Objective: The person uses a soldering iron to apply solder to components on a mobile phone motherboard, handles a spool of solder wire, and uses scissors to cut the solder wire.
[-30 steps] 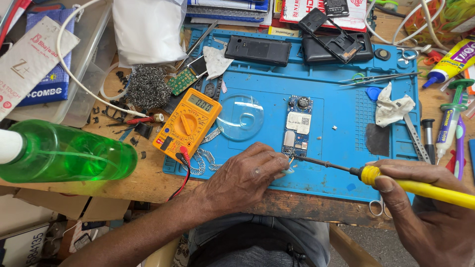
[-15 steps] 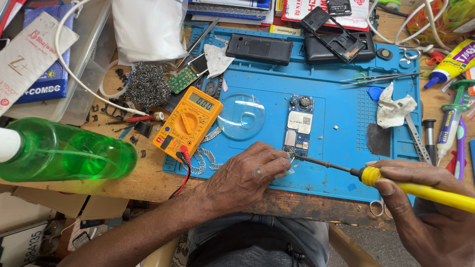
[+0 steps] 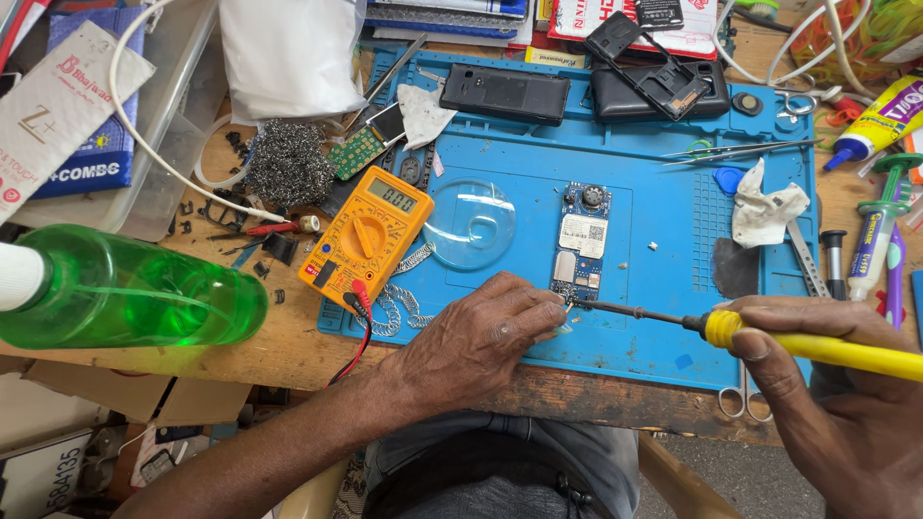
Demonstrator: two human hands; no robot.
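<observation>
A small blue phone circuit board [image 3: 581, 242] lies on a blue work mat [image 3: 663, 221]. My left hand [image 3: 481, 336] rests on the mat with its fingertips pinched at the board's near edge; what it pinches is too small to tell. My right hand [image 3: 836, 404] grips a yellow-handled soldering iron [image 3: 769, 336]. The iron's dark tip reaches left and meets the board's lower edge beside my left fingertips.
An orange multimeter [image 3: 367, 235] with red and black leads sits left of a round clear lens [image 3: 469, 223]. A green bottle [image 3: 135, 298] lies at the table's near left. Phone shells [image 3: 505, 93], tweezers [image 3: 735, 151], glue tubes [image 3: 870, 120], steel wool [image 3: 286, 163] and scissors [image 3: 745, 399] surround the mat.
Both hands stay almost still; the iron tip remains at the board's lower edge. The view has shifted only slightly.
</observation>
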